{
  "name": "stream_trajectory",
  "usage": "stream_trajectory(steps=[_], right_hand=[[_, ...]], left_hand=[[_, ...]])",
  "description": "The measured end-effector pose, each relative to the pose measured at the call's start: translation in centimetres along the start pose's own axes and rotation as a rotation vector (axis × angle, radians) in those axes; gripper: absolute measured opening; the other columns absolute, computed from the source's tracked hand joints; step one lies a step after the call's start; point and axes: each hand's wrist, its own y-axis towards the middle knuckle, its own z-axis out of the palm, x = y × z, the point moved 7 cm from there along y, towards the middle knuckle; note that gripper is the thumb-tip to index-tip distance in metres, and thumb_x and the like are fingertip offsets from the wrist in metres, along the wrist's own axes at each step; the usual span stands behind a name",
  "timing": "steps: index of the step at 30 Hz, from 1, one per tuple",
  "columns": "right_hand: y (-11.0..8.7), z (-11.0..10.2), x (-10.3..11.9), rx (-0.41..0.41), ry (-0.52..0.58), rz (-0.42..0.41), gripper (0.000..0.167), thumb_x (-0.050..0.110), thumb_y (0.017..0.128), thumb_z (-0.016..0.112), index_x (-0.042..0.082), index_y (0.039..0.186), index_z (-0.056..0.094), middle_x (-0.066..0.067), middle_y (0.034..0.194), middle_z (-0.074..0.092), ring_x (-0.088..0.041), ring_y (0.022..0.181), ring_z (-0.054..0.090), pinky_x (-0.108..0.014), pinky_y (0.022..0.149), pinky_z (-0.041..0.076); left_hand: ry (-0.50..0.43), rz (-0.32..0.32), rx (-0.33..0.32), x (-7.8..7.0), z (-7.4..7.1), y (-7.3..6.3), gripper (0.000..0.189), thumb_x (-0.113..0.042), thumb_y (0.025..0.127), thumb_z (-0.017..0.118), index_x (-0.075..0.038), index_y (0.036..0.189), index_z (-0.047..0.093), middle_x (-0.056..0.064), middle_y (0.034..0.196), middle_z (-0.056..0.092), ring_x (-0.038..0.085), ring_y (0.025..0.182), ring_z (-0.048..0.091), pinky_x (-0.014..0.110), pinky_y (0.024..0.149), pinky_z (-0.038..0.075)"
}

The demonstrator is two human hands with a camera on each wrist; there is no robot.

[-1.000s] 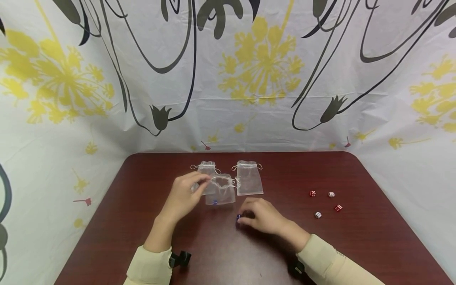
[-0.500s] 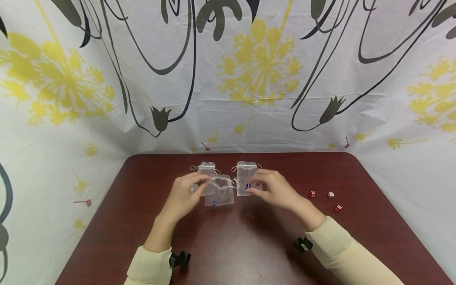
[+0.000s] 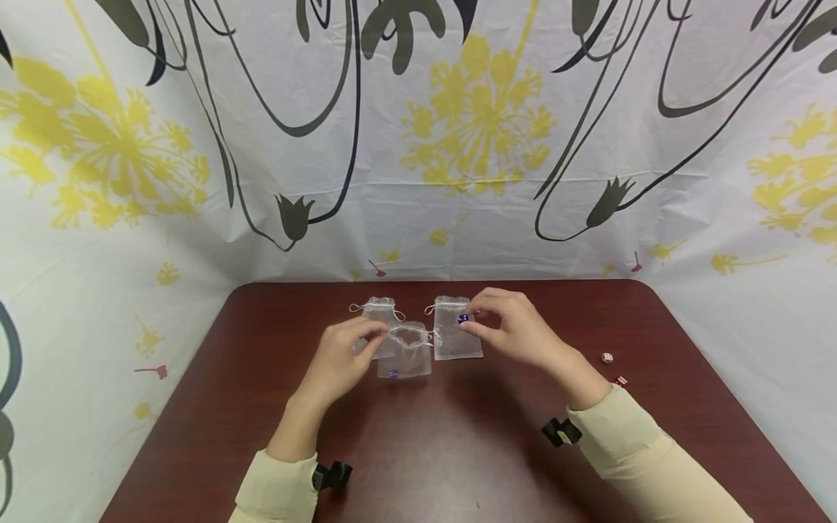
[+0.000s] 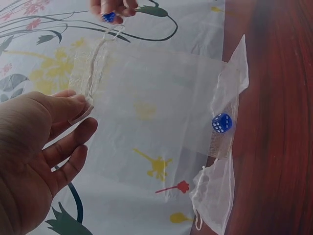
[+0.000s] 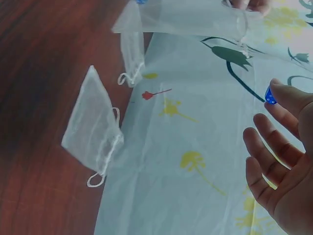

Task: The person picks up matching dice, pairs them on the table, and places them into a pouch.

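Observation:
My left hand (image 3: 343, 359) pinches the rim of a sheer white drawstring pouch (image 3: 413, 357) and holds it up with its mouth apart. At the bottom of that pouch lies a blue die (image 4: 222, 123) with white pips, seen through the mesh. Between thumb and index finger, my right hand (image 3: 513, 327) pinches another blue die (image 5: 270, 95). In the head view this hand is to the right of the held pouch, over a second pouch (image 3: 458, 345) that lies flat on the table. A third pouch (image 3: 379, 311) lies partly behind my left hand.
On the right of the dark red-brown table (image 3: 261, 349) sit a white die (image 3: 607, 358) and a red die (image 3: 620, 380), the latter partly covered by my right sleeve. A patterned cloth (image 3: 418, 240) hangs behind the table's far edge.
My right hand has lifted the blue die off the table and carried it up and away, over the right pouch. Its arm now covers some of the dice. The left hand stays nearly still.

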Motion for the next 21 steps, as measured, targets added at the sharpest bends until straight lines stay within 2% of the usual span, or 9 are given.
stream_trajectory(steps=[6,10,13,21], right_hand=[[1.2,0.7,1.3,0.003,0.021,-0.023,0.014,0.017,0.085,0.084,0.012,0.096,0.076,0.006,0.093,0.070,-0.007,0.070,0.057,-0.025,0.061,0.048],[1.9,1.6,2.3,0.030,0.057,-0.032,0.014,0.019,0.087,0.082,0.012,0.097,0.076,0.006,0.095,0.070,-0.007,0.074,0.061,-0.026,0.065,0.051],[2.3,2.2,2.9,0.047,0.082,-0.051,0.013,0.018,0.087,0.082,0.011,0.096,0.077,0.005,0.097,0.070,-0.009,0.083,0.065,-0.031,0.072,0.055],[2.7,3.2,3.4,0.074,0.105,-0.049,0.011,0.016,0.087,0.082,0.012,0.095,0.075,0.003,0.093,0.069,-0.013,0.083,0.065,-0.029,0.072,0.055]], left_hand=[[-0.005,0.029,0.012,-0.4,0.8,0.1,0.015,0.001,0.086,0.079,-0.005,0.100,0.078,0.002,0.095,0.075,0.012,0.082,0.067,0.030,0.068,0.056],[-0.021,0.044,0.025,-0.9,1.4,0.2,0.015,0.000,0.086,0.079,-0.005,0.100,0.078,0.001,0.094,0.074,0.012,0.083,0.068,0.031,0.067,0.056],[-0.025,0.046,0.040,-1.3,1.8,0.3,0.014,-0.002,0.087,0.078,-0.006,0.100,0.077,0.001,0.093,0.074,0.012,0.082,0.067,0.031,0.068,0.056],[-0.016,0.047,0.047,-1.5,1.8,0.4,0.013,-0.004,0.088,0.078,-0.007,0.101,0.077,0.001,0.094,0.074,0.012,0.083,0.068,0.028,0.069,0.056]])
